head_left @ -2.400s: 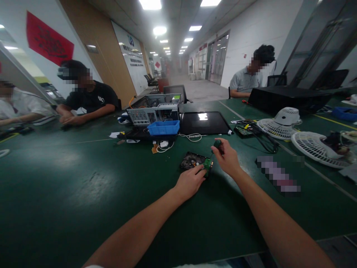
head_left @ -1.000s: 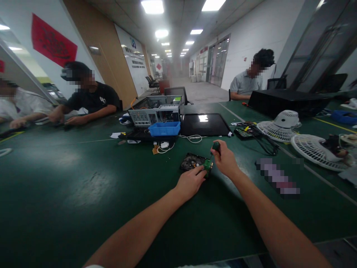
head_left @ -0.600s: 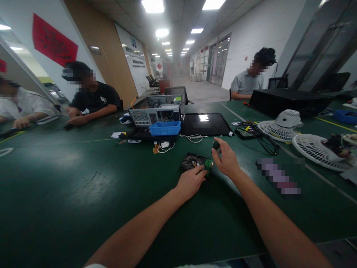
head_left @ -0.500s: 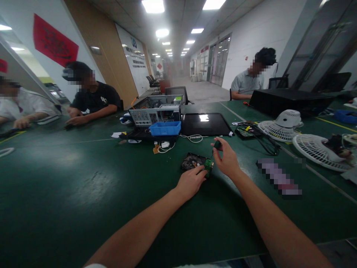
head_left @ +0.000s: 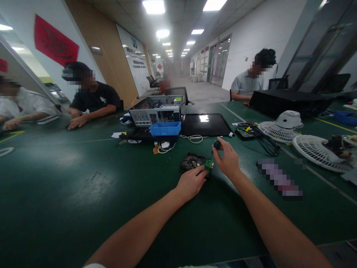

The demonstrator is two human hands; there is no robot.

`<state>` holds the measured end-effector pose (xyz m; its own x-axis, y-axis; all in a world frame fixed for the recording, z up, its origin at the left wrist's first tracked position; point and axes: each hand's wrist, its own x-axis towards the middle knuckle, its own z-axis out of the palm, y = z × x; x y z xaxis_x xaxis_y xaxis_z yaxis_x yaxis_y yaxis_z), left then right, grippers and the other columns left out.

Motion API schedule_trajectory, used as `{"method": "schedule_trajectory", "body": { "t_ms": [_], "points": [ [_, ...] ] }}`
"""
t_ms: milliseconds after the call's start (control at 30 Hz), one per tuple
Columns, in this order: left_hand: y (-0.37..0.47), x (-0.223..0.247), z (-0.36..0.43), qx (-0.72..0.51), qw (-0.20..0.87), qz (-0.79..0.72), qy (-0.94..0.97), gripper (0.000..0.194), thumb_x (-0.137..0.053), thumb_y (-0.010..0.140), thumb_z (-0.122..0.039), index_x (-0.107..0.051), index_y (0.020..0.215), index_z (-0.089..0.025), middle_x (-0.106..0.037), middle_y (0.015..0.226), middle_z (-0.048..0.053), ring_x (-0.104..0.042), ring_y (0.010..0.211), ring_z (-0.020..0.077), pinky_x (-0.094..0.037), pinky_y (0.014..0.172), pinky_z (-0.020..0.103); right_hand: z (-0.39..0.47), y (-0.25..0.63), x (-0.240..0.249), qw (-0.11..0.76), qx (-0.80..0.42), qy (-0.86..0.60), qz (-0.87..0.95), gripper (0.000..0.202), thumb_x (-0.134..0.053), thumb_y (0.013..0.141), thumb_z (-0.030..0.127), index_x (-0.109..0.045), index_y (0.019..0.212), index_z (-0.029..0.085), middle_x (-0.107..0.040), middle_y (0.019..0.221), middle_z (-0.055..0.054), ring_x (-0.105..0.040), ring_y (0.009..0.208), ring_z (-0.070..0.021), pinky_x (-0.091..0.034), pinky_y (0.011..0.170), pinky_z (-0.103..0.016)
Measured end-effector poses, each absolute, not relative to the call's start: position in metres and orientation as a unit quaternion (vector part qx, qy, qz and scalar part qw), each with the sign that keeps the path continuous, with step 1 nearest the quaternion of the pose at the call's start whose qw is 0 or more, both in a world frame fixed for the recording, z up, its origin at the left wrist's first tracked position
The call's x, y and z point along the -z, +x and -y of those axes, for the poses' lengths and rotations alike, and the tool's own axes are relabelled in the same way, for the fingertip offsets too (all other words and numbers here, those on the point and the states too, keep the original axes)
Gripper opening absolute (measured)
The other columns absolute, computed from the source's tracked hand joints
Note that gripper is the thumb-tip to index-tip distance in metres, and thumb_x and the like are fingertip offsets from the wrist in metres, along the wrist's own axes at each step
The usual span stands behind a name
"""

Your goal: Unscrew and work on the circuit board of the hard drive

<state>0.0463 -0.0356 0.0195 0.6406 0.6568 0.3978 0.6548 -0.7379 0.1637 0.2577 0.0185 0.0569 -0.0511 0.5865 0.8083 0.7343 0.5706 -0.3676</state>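
Observation:
A hard drive (head_left: 190, 160) lies on the green table in front of me, with a small green circuit board (head_left: 208, 163) at its right end. My left hand (head_left: 192, 183) grips the near edge of the drive, its fingertips against the board. In my right hand (head_left: 228, 160) is a screwdriver (head_left: 216, 144), its dark green handle pinched between thumb and fingers. The thin shaft points down at the board; whether its tip sits in a screw is too small to tell.
Beyond the drive stand a blue plastic bin (head_left: 165, 129), an open computer case (head_left: 154, 111) and a flat black screen panel (head_left: 205, 124). Cables (head_left: 267, 147) and white fan parts (head_left: 320, 150) lie to the right. Several people sit around the table.
My right hand and the screwdriver handle have turned very slightly. My left hand and the hard drive stay in place.

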Motion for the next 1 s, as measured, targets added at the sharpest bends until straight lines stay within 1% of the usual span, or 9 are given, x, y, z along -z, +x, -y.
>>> {"method": "schedule_trajectory", "body": {
  "t_ms": [100,200,400,533,667,767,833,1000],
  "points": [
    [0.046,-0.019,0.036,-0.224,0.0,-0.359,0.906,0.032,-0.056,0.099,-0.028,-0.058,0.13,-0.021,-0.057,0.141,0.01,-0.063,0.12,0.0242,-0.056,0.1,0.039,-0.022,0.258,-0.053,0.537,0.066,-0.47,0.697,0.041,-0.062,0.094,0.036,-0.052,0.132,0.023,-0.068,0.108,-0.011,-0.069,0.087,-0.0247,-0.059,0.084,-0.046],
    [0.045,-0.017,0.034,-0.23,-0.002,-0.358,0.905,0.03,-0.057,0.099,-0.029,-0.059,0.128,-0.021,-0.059,0.138,0.01,-0.063,0.119,0.0245,-0.056,0.099,0.039,-0.022,0.259,-0.052,0.538,0.069,-0.475,0.693,0.038,-0.065,0.092,0.038,-0.055,0.126,0.023,-0.067,0.105,-0.009,-0.068,0.082,-0.0229,-0.058,0.081,-0.043],
    [0.046,-0.016,0.03,-0.24,0.004,-0.358,0.902,0.026,-0.058,0.099,-0.028,-0.062,0.125,-0.022,-0.061,0.136,0.008,-0.066,0.115,0.0215,-0.056,0.099,0.036,-0.018,0.257,-0.052,0.537,0.044,-0.467,0.701,0.039,-0.06,0.094,0.035,-0.048,0.129,0.022,-0.066,0.11,-0.011,-0.066,0.082,-0.0222,-0.057,0.081,-0.043],
    [0.044,-0.016,0.025,-0.245,0.004,-0.366,0.897,0.025,-0.059,0.099,-0.026,-0.062,0.123,-0.022,-0.061,0.136,0.008,-0.065,0.116,0.0214,-0.055,0.1,0.036,-0.02,0.258,-0.051,0.542,0.058,-0.478,0.689,0.039,-0.065,0.091,0.038,-0.051,0.123,0.022,-0.065,0.105,-0.009,-0.065,0.08,-0.022,-0.057,0.078,-0.042],
    [0.043,-0.014,0.023,-0.249,0.003,-0.371,0.895,0.026,-0.06,0.098,-0.024,-0.061,0.124,-0.022,-0.06,0.138,0.007,-0.063,0.119,0.0221,-0.054,0.102,0.037,-0.023,0.26,-0.051,0.548,0.05,-0.47,0.69,0.039,-0.066,0.091,0.037,-0.051,0.124,0.021,-0.066,0.106,-0.011,-0.067,0.087,-0.0236,-0.058,0.081,-0.043],
    [0.044,-0.013,0.023,-0.247,0.007,-0.373,0.894,0.028,-0.06,0.097,-0.025,-0.061,0.126,-0.023,-0.06,0.138,0.007,-0.063,0.12,0.0226,-0.054,0.103,0.038,-0.026,0.26,-0.048,0.562,0.004,-0.449,0.695,0.041,-0.061,0.095,0.034,-0.046,0.131,0.021,-0.066,0.115,-0.013,-0.069,0.094,-0.024,-0.058,0.085,-0.044],
    [0.044,-0.012,0.024,-0.248,0.01,-0.377,0.892,0.028,-0.06,0.098,-0.027,-0.061,0.126,-0.024,-0.06,0.137,0.007,-0.062,0.12,0.023,-0.054,0.103,0.038,-0.028,0.259,-0.045,0.573,-0.011,-0.445,0.688,0.042,-0.06,0.095,0.033,-0.045,0.132,0.02,-0.067,0.114,-0.013,-0.07,0.095,-0.0239,-0.059,0.084,-0.044],
    [0.045,-0.013,0.023,-0.25,0.013,-0.378,0.891,0.027,-0.06,0.098,-0.029,-0.061,0.124,-0.023,-0.06,0.137,0.008,-0.061,0.121,0.0239,-0.054,0.103,0.04,-0.032,0.262,-0.044,0.568,0.056,-0.463,0.678,0.039,-0.067,0.091,0.036,-0.054,0.125,0.022,-0.066,0.103,-0.009,-0.069,0.085,-0.0232,-0.06,0.08,-0.045]
  ]
}}
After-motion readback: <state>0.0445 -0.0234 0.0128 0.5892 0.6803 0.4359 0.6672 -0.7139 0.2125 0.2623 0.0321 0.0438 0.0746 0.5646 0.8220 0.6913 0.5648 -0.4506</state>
